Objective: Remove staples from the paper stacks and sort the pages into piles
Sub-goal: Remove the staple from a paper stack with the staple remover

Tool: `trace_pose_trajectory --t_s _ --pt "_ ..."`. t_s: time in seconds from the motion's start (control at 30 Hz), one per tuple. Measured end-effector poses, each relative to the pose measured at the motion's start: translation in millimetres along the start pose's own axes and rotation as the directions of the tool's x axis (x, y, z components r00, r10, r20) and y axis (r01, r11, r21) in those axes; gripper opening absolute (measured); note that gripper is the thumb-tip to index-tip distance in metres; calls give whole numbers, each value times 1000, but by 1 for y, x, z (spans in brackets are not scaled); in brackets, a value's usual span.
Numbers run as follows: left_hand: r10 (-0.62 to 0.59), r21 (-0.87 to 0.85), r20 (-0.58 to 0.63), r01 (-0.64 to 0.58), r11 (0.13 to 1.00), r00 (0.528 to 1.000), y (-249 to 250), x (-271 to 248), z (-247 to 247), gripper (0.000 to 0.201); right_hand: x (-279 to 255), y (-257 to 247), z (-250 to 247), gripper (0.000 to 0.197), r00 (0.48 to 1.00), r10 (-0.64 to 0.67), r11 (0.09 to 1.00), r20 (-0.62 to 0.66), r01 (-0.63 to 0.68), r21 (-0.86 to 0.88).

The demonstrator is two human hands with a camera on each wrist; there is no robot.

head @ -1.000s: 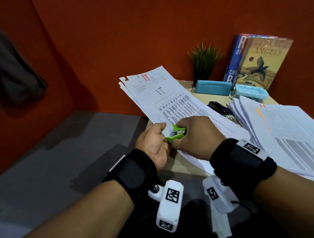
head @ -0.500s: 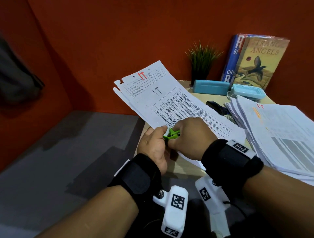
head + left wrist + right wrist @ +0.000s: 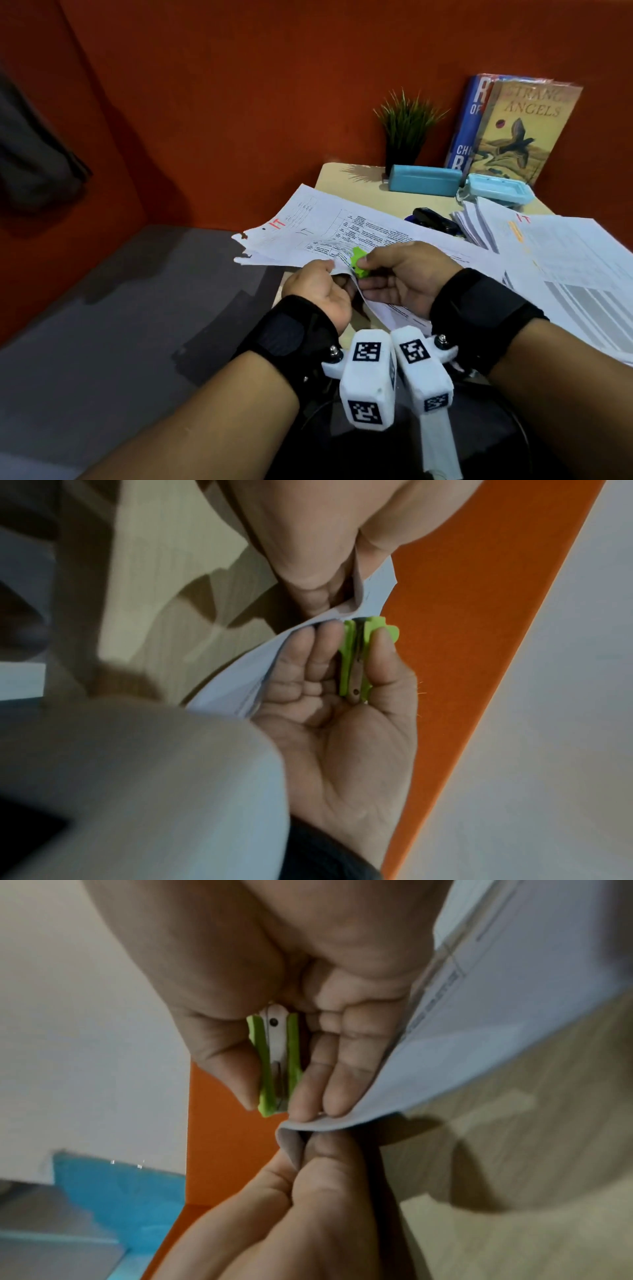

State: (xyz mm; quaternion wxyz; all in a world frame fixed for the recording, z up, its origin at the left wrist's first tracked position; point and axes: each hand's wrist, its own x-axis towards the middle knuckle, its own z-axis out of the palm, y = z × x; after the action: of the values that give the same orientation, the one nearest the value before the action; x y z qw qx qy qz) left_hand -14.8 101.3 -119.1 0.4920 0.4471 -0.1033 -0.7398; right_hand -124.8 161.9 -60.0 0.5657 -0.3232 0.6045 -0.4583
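Lowered now, paper stack (image 3: 346,233) lies flatter over tan desk (image 3: 356,190) by orange wall (image 3: 274,85).

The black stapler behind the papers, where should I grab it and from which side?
Take the black stapler by its long sides, coming from above. It lies flat on the desk, its near end hidden under the held paper stack, with the big paper pile close on its right, so low side approaches look crowded.
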Motion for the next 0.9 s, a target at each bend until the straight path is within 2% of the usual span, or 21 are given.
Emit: trace_pose_trajectory --t_s 0.1,0.17,0.2,0.23,0.3,0.33,0.37,0.4,0.43,0.47,0.5,0.53,0.57,0.6,0.67,0.77,0.9 --pt "-14 19 30 13 1000 999 1 -5 0 14 2 1 -4 14 999 31 989 21 -34 142" --pt "-41 18 45 41 999 998 4 -6 -1 13 2 -3 -11 16 1000 18 969 19 -22 248" --pt "-41 -1 39 41 999 998 6 -6 -2 14 1 -6 -15 15 1000 -3 969 5 2 247" --pt "-42 -2 26 42 999 999 8 -13 0 21 -2 -10 -17 13 999 -35 979 -15 37 198" --pt "-75 45 73 72 996 994 2 -17 2 40 -9 -15 -15 5 993 -116 993 -27 117 19" --pt "-98 72 104 91 993 990 0 -20 4 44 -12 -17 -11 3 987 -160 984 -14 158 -79" --pt "-114 72 132 105 992 985 -1 -22 5 36 -15 -18 -6 6 977 -214 958 8 212 -194" --pt "-122 56 167 114 992 978 -1 -24 5 26 -16 -18 -1 12 957 -289 886 36 282 -368" --pt "-143 29 209 140 990 968 -1 -26 4 24 -17 -19 2 17 922 -379 731 80 351 -585" --pt "-159 7 242 162 987 957 -2 -25 3 30 -19 -19 5 21 877 -454 514 155 400 -759" --pt "-179 -2 261 186 983 949 -1 -28 2 34 -22 -19 7 26 830 -499 303 249 436 -848" --pt "-190 -13 273 201 979 943 0 -28 0 36 -24 -19 9 30 796 -507 153 330 460 -875" --pt "-197 -21 288 212 977 937 2 -30 -2 37 -26 -18 8 34 773 -501 74 388 486 -871" --pt "-201 -30 293 219 975 935 4 -31 -3 38 -26 -17 7 36 752 -503 42 426 513 -857" --pt "-212 -60 325 243 968 922 4 -29 -4 39 -25 -15 3 39 735 -525 58 430 535 -843" --pt "-211 -85 355 256 963 911 4 -31 -4 39 -20 -14 -3 40 745 -550 115 378 516 -849" --pt "-136 -101 379 187 977 916 -1 -31 -4 44 -11 -10 -5 36 725 -628 123 283 452 -884"
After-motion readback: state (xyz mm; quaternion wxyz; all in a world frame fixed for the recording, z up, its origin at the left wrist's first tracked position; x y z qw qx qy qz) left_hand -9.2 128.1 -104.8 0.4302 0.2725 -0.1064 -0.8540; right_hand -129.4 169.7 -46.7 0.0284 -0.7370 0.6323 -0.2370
